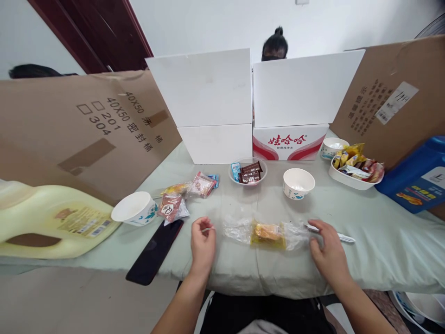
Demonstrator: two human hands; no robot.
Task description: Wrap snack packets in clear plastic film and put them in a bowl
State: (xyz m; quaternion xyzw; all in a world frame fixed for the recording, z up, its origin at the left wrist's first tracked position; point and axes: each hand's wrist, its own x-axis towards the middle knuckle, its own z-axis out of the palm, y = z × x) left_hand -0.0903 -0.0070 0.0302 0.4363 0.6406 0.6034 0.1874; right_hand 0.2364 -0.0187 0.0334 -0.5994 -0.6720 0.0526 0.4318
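A packaged cake (268, 233) in a clear and yellow wrapper lies flat on the table between my hands. My left hand (203, 241) rests to its left, fingers loosely curled and thumb apart, with nothing visible in it. On the other side, my right hand (328, 248) is beside the wrapper's clear end, thumb and fingers apart. Its fingers lie over the middle of a thin white-handled tool (346, 238), perhaps a knife. Both ends of that tool show past the hand; whether the fingers touch it I cannot tell.
Small snack packets (172, 206) lie beside a paper bowl (134, 208) and black phone (155, 253). A clear bowl (248, 183) holds brown-wrapped snacks. Further right are another paper bowl (298, 185), a snack-filled white dish (358, 181) and blue jug (415, 176). White boxes (215, 144) stand behind.
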